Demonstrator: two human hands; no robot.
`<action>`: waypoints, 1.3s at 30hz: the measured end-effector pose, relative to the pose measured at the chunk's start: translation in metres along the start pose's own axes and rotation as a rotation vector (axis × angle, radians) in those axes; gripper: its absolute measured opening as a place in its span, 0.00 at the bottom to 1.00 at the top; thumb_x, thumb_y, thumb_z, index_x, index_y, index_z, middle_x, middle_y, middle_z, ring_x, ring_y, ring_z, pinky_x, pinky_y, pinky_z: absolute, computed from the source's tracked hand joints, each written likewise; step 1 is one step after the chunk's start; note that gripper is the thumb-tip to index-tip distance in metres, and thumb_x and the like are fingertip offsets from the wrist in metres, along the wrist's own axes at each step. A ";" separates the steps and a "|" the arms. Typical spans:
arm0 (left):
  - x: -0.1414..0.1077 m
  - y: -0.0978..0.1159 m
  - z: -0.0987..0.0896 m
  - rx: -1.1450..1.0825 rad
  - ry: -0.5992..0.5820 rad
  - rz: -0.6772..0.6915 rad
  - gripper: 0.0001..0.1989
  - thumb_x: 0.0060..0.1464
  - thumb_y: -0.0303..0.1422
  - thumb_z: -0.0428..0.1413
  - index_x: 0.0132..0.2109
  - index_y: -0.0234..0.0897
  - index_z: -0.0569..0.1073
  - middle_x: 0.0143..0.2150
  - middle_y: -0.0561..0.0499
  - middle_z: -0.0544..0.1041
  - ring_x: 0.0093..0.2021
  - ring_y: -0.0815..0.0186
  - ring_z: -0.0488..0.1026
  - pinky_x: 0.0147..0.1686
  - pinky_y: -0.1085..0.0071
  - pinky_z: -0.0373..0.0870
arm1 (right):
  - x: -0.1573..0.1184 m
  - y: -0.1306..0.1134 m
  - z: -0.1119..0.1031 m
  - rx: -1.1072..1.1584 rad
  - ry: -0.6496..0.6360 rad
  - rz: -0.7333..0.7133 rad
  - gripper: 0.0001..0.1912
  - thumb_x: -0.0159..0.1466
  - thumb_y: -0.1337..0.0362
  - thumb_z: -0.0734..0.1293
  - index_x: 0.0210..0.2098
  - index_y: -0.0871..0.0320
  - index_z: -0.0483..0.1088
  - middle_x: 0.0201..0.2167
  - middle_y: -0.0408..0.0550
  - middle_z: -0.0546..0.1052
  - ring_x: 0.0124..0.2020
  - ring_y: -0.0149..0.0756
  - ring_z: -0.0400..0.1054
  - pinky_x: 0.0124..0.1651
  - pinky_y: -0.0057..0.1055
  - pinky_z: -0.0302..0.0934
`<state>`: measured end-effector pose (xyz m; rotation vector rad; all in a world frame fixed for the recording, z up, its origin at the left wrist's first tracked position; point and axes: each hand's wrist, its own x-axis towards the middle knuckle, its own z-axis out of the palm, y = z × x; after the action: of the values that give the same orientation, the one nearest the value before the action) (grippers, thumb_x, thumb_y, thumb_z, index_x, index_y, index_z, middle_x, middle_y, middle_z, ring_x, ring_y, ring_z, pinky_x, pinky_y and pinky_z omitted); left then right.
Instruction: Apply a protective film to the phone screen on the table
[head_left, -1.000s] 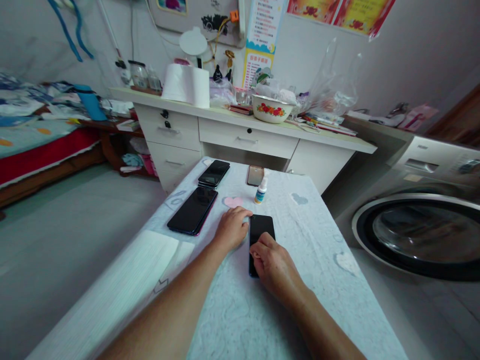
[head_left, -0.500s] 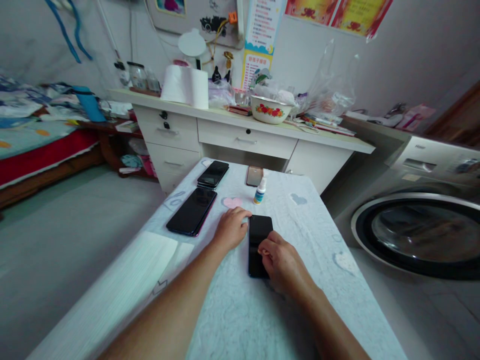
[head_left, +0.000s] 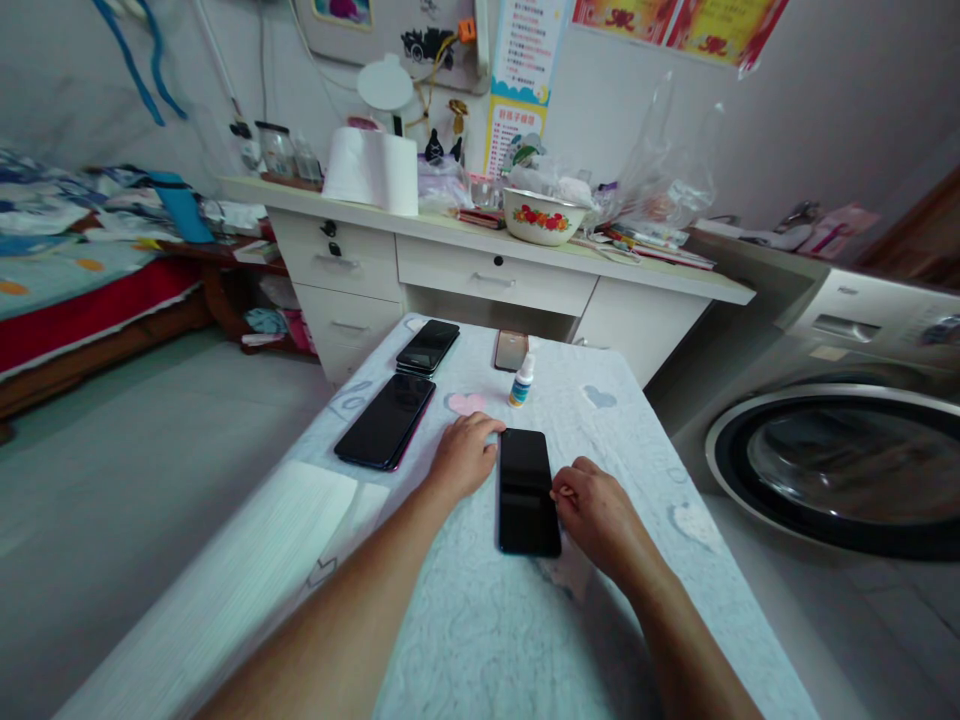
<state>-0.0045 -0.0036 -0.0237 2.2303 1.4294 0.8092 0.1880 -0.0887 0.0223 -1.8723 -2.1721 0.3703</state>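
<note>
A black phone (head_left: pixel 526 495) lies screen up on the cloth-covered table. My left hand (head_left: pixel 466 455) rests at its upper left corner, fingers spread a little, a fingertip against the edge. Beside the phone's right edge is my right hand (head_left: pixel 592 505), its fingers curled together in a pinch; whatever is between them is too small to make out. Beyond the phone stands a small white spray bottle (head_left: pixel 521 383) with a blue label. To the left lie a large dark phone (head_left: pixel 385 421) on a pinkish one and a stack of phones (head_left: pixel 427 346).
Another phone (head_left: pixel 511 350) lies near the table's far edge. A pale folded cloth or paper (head_left: pixel 247 570) covers the table's left side. Behind stands a white desk (head_left: pixel 495 278) with a flowered bowl (head_left: pixel 544 219); a washing machine (head_left: pixel 847 420) is at the right.
My right hand has moved right, off the phone's screen to beside its right edge. The phone's whole screen now shows. My left hand has stayed by the upper left corner.
</note>
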 end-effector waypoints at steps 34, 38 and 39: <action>0.000 0.002 -0.002 0.008 0.007 0.001 0.18 0.50 0.23 0.51 0.47 0.38 0.75 0.48 0.48 0.75 0.51 0.62 0.69 0.55 0.64 0.64 | -0.006 -0.034 0.022 0.120 -0.018 -0.270 0.08 0.60 0.75 0.60 0.29 0.59 0.67 0.33 0.44 0.64 0.28 0.26 0.60 0.32 0.24 0.52; 0.000 0.001 -0.001 0.009 0.007 -0.001 0.18 0.49 0.23 0.51 0.47 0.38 0.74 0.48 0.48 0.75 0.51 0.62 0.69 0.55 0.64 0.64 | -0.008 -0.043 0.023 0.118 -0.035 -0.302 0.08 0.60 0.75 0.59 0.29 0.59 0.67 0.33 0.44 0.64 0.29 0.26 0.60 0.31 0.23 0.52; 0.000 0.001 -0.001 0.009 0.007 -0.003 0.18 0.49 0.23 0.51 0.47 0.37 0.74 0.48 0.47 0.75 0.51 0.62 0.69 0.55 0.64 0.64 | -0.009 -0.045 0.023 0.119 -0.040 -0.309 0.09 0.60 0.75 0.59 0.29 0.59 0.67 0.32 0.44 0.65 0.29 0.26 0.60 0.31 0.23 0.52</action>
<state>-0.0040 -0.0039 -0.0225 2.2336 1.4423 0.8117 0.1401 -0.1045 0.0165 -1.4495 -2.3598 0.4647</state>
